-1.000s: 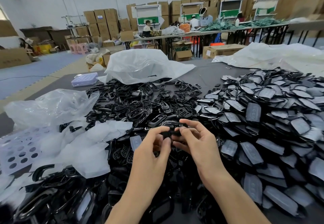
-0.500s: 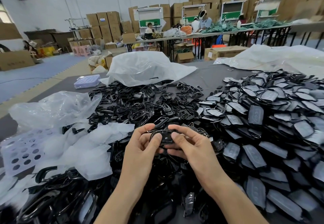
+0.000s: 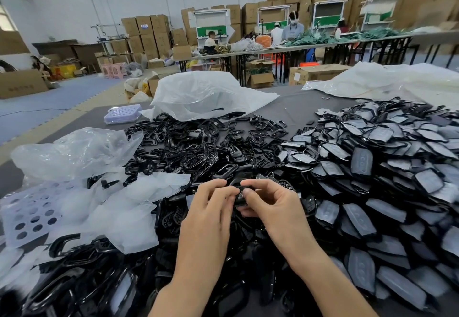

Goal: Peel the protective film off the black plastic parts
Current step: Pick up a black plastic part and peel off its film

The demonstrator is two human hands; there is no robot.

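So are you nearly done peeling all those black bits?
Not nearly. Done, it seems: the shiny bare black frames heaped in the middle, with pale scraps beside them. In hand: the left hand and right hand both pinch one black part. Left: the big pile on the right, still wearing grey film.

Your single wide-angle camera rides on your head, looking forward and down across the grey table. Your left hand and right hand sit close beneath the lens, low centre, pinching a black plastic part. The heaped parts run to the right edge. Distant worktables and stacked cartons fill the upper frame.
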